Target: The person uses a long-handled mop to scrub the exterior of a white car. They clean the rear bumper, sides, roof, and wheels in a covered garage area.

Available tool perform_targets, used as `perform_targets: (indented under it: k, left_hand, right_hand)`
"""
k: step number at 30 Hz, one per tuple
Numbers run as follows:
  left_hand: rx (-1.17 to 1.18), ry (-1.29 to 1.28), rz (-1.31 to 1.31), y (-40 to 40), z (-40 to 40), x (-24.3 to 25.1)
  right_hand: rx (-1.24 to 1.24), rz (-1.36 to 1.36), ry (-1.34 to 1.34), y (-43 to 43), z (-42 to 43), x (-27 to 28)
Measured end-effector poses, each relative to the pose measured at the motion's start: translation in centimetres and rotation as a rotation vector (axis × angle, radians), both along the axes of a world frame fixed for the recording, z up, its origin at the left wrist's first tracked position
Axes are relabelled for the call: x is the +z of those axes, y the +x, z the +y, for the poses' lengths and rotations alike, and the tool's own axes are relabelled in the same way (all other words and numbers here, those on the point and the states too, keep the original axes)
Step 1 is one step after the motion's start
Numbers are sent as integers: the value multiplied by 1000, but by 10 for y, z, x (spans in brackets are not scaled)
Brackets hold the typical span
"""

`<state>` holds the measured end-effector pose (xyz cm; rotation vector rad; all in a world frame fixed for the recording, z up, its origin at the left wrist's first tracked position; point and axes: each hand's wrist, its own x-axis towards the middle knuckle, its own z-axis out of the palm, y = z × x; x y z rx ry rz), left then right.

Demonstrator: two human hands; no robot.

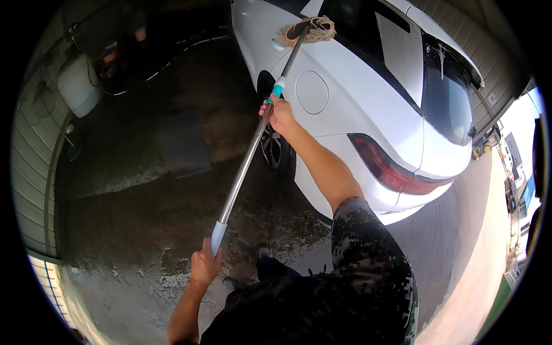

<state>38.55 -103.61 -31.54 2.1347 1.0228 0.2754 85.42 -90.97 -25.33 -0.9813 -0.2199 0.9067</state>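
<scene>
A long-handled mop runs diagonally up the picture, its metal pole (246, 168) between my hands. My left hand (206, 264) grips the light grey end sleeve at the bottom. Higher up, my right hand (278, 113) is closed round the pole just below its teal collar (277, 89). The mop's shaggy beige and orange head (319, 30) lies against the side of a white car (340, 103), near the door handle and below the side window. Nearer to me are the car's round fuel flap (312, 92), its red tail light (388, 170) and a rear wheel (272, 148).
Wet, patchy concrete floor (142, 224) lies left of the car. A white plastic tank (79, 86) stands by the corrugated wall (32, 172), with a hose (155, 76) on the floor. A dark flat panel (183, 142) lies mid-floor. Sunlit ground is at the right.
</scene>
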Motion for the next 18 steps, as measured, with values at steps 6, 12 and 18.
perform_targets:
  k: [6, 12, 18]
  left_hand:
    - [73, -77, 394, -248, -41, -146]
    - [41, -407, 647, -392, -121, -191]
    - [114, -703, 356, -231, -141, -145]
  right_hand:
    - [422, 358, -47, -203, -210, -53]
    - [618, 500, -360, -288, -325, -86]
    - [204, 276, -202, -180, -169, -122]
